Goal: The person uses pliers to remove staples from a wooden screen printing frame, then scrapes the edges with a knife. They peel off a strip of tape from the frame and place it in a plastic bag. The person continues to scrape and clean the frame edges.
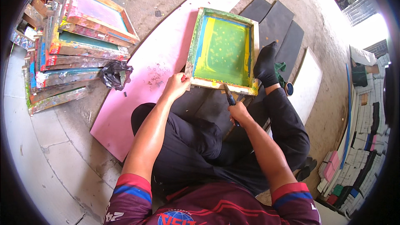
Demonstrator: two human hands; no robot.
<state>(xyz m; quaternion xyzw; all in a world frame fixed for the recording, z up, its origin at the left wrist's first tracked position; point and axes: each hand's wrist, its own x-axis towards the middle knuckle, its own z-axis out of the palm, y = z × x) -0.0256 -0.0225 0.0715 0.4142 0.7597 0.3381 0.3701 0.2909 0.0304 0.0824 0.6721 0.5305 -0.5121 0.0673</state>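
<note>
A screen-printing frame (255, 50) lies in front of me, its wooden sides smeared with paint and its mesh green with yellow streaks. My left hand (178, 84) is closed at the frame's near left corner, fingers pinched against the wood. In my right hand (240, 113) is a slim dark hand tool (229, 96) with a blue-black handle. Its tip meets the frame's near edge, right of the middle; whether it is pliers or a blade I cannot tell. My foot in a black sock (266, 64) rests against the frame's right side.
Several paint-stained screen frames (83, 58) are stacked at the left, with a crumpled black plastic bag (116, 75) beside them. Under my frame lie a pink board (146, 54) and dark foam sheets (285, 29). A small round container (288, 88) and a white board (306, 85) are at the right.
</note>
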